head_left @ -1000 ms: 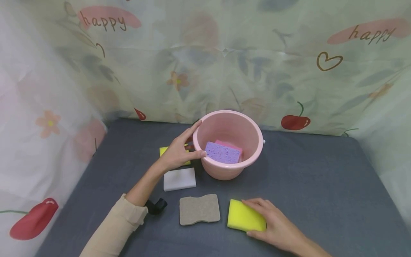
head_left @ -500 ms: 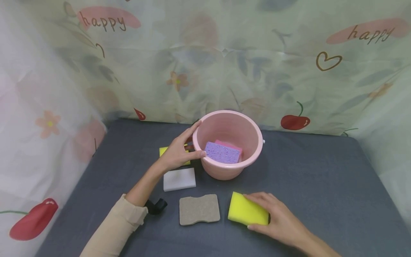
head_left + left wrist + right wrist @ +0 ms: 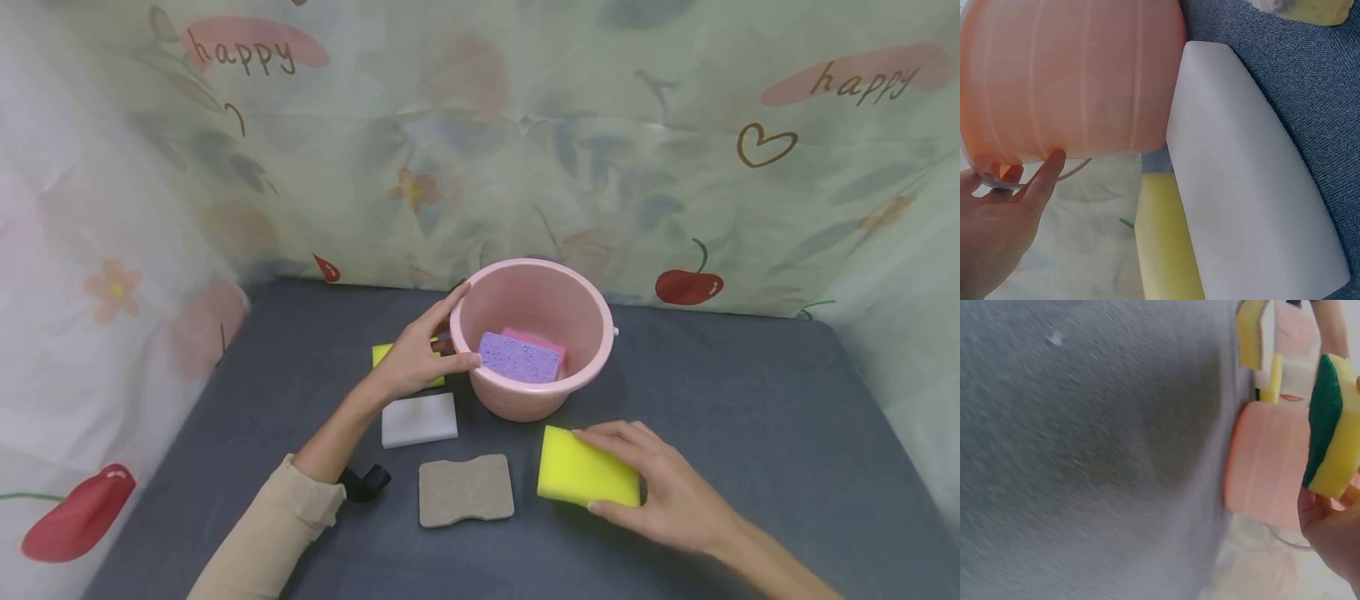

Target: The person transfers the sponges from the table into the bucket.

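My left hand (image 3: 411, 357) holds the pink bucket (image 3: 521, 406) by the left side of its rim, thumb at the front of the rim and fingers on the outside. Inside the bucket lie a purple porous sponge (image 3: 520, 358) and, mostly hidden beneath it, a pink sponge (image 3: 537, 337). My right hand (image 3: 667, 492) grips a yellow sponge (image 3: 585, 472) between thumb and fingers, in front of the bucket and to its right. In the right wrist view this sponge shows a green scouring layer (image 3: 1324, 419) on its underside.
Left of the bucket lie a white sponge block (image 3: 418, 420) and another yellow sponge (image 3: 382, 354), partly covered by my left hand. A grey-brown sponge with notched sides (image 3: 465, 490) lies in front. A black object (image 3: 367, 482) sits beside my left sleeve. Printed cloth (image 3: 525, 167) hangs behind the dark table.
My right hand has lifted the yellow sponge and carried it forward and slightly right, toward the bucket. My left hand and the bucket have stayed in place.
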`<state>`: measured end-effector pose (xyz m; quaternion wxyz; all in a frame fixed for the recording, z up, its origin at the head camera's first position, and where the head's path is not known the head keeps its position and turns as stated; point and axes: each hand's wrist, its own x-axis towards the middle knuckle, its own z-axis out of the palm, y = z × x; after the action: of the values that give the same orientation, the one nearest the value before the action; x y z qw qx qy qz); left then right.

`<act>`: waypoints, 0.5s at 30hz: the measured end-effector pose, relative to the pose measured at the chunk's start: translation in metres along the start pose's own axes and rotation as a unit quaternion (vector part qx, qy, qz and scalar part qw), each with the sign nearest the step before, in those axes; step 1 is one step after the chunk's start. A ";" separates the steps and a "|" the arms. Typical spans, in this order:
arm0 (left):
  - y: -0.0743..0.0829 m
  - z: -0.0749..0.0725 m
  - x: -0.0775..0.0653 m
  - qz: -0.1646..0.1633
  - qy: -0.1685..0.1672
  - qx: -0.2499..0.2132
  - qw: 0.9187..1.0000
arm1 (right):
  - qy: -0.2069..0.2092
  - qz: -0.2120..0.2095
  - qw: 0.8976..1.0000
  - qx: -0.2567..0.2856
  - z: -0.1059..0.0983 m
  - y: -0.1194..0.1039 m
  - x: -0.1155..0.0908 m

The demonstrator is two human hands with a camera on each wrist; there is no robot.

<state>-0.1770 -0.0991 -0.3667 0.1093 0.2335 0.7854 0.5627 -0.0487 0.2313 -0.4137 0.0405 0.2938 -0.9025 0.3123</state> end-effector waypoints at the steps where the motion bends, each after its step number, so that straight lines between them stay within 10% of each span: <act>1: 0.000 0.000 0.000 0.001 0.001 0.001 1.000 | -0.001 -0.005 1.000 0.001 -0.003 -0.001 0.002; 15: 0.000 0.000 0.000 -0.001 0.005 -0.002 1.000 | 0.010 -0.072 0.997 0.011 -0.034 -0.015 0.022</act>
<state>-0.1768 -0.0987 -0.3664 0.1065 0.2293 0.7853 0.5651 -0.0626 0.2307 -0.3731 0.0690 0.3555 -0.8750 0.3213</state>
